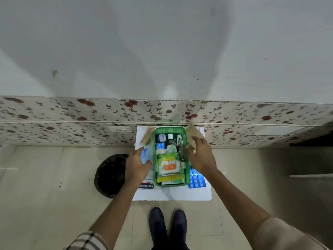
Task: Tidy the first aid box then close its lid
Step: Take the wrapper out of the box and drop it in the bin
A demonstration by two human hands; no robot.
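Observation:
A green first aid box (187,177) stands open on a small white table (173,194). Inside it lie a pack of cotton buds (167,165), a dark bottle (171,141), a white tube (179,139) and a blue pill strip (161,145). My left hand (137,165) hovers at the box's left side with fingers apart, over a blue packet (144,156). My right hand (201,154) is at the box's right rim, touching a brown paper bag (193,133); whether it grips the bag is unclear. No lid is visible.
A blue blister pack (197,179) lies right of the box, a Hansaplast pack (146,186) at its front left, a beige bandage roll (147,137) at the back left. A black bin (111,175) stands left of the table. Floral wall tiles (72,114) are behind.

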